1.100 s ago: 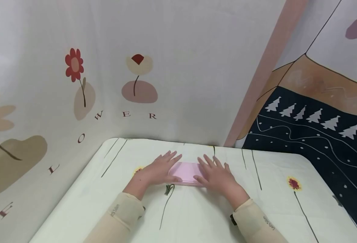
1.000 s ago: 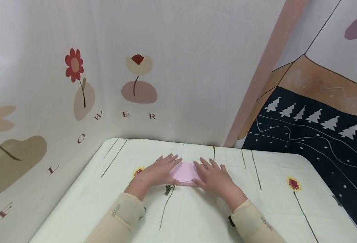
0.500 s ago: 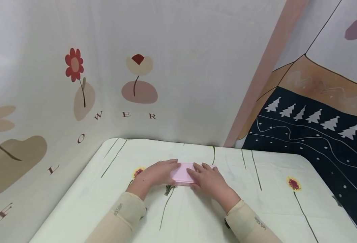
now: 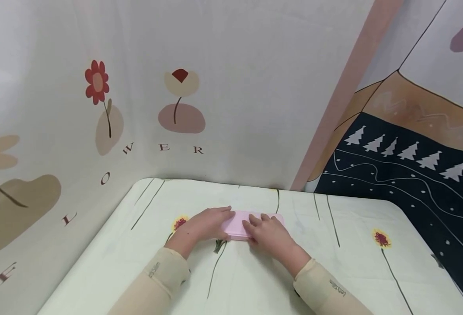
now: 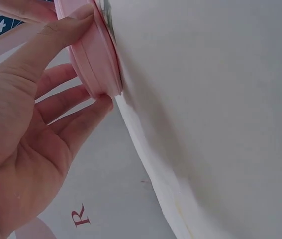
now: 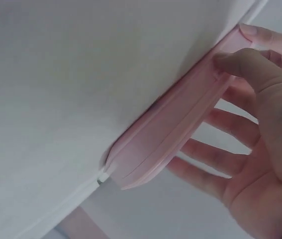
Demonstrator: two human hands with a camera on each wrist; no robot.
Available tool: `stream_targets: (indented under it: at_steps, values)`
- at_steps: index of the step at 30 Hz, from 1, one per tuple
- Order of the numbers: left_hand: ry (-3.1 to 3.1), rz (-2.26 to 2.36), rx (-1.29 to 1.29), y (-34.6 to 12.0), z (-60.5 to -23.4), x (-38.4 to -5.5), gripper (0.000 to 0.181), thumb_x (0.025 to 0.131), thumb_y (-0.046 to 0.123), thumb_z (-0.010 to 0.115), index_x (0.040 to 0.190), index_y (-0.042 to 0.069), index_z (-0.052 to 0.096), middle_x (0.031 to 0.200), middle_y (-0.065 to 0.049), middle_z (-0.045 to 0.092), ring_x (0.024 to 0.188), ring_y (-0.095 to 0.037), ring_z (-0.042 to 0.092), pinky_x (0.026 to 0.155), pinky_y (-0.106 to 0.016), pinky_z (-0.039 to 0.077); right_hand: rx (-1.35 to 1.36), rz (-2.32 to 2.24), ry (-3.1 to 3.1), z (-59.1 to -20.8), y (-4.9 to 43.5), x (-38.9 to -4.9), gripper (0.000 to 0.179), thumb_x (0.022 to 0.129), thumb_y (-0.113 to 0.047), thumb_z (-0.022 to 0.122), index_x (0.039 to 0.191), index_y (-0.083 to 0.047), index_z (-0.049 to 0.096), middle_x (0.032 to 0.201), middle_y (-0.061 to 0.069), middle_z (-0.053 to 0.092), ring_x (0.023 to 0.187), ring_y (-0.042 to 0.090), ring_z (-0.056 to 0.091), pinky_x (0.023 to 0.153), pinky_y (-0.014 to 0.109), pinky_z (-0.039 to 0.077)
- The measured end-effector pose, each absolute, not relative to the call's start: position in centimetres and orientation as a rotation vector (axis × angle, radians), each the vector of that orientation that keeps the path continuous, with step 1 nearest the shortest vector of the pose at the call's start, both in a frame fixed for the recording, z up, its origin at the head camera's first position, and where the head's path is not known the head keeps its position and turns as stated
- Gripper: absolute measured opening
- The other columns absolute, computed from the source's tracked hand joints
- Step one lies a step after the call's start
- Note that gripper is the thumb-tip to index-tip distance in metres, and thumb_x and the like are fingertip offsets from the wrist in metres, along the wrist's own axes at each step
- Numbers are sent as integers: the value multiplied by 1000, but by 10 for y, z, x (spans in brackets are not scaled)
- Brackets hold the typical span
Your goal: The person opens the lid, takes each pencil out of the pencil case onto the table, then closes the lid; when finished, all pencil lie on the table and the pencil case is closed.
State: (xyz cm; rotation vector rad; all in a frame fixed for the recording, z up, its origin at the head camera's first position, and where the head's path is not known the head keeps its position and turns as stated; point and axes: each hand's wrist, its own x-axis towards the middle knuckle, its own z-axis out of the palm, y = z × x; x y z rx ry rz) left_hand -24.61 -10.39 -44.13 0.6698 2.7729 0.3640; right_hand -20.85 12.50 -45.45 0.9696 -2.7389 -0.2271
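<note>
While looking down from the head view, find a pink lidded case (image 4: 237,225) with rounded ends, lying flat on the white tablecloth (image 4: 255,284), toward the far edge. Notice a seam running lengthwise along the side wall, plain in both wrist views. At one end, see the left hand (image 4: 205,225) pinching the case, with thumb on the near wall and fingers bent round the left end. Farther right, see the right hand (image 4: 271,236) holding the same case, with thumb pressed to the near wall and fingers slightly spread across the lid. Cannot tell from the right wrist view just where those fingertips rest, being hidden behind the case. Just beside the left hand, spot a printed sunflower (image 4: 180,222), and well apart to the right, another sunflower (image 4: 381,239) on a long thin stem. Follow both forearms back to a cream left sleeve (image 4: 154,278) and a cream right sleeve (image 4: 325,286). Beyond the table, meet a white fabric wall (image 4: 255,87) bearing a red flower (image 4: 96,82) and letters (image 4: 164,147) spelling FLOWER. Right of a pink stripe (image 4: 345,92), take in a navy panel (image 4: 396,186) with pale fir trees (image 4: 409,151).
</note>
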Motion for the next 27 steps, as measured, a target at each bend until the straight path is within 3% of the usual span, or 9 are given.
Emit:
stream_targets:
  at_steps: [3, 6, 19, 27]
  values:
    - [2777, 351, 670, -103, -442, -246, 79, 91, 39, 86, 160, 20, 52, 171, -3, 45, 158, -28, 46, 129, -49, 40, 1063, -353, -2576, -456, 124, -210, 40, 92, -33, 83, 128, -16, 75, 121, 5, 79, 84, 27, 75, 71, 38, 64]
    - [2784, 343, 673, -102, -441, -247, 78, 90, 38, 87, 158, 19, 54, 168, -5, 49, 156, -28, 48, 128, -49, 41, 1132, -493, -2408, -458, 123, -212, 40, 90, -35, 82, 122, -13, 77, 112, 5, 80, 74, 20, 72, 66, 31, 62]
    - [2805, 334, 713, -101, -442, -251, 78, 88, 36, 90, 155, 15, 57, 163, -8, 54, 149, -30, 55, 125, -48, 46, 1237, -712, -2101, -465, 125, -214, 27, 96, -19, 70, 120, -11, 79, 107, 11, 83, 81, 22, 80, 65, 30, 65]
    - [2786, 384, 696, -101, -443, -251, 79, 88, 36, 90, 155, 15, 55, 162, -8, 54, 146, -30, 57, 123, -48, 48, 1284, -583, -2034, -467, 133, -217, 28, 101, -10, 52, 117, -8, 76, 103, 11, 81, 77, 22, 78, 59, 31, 63]
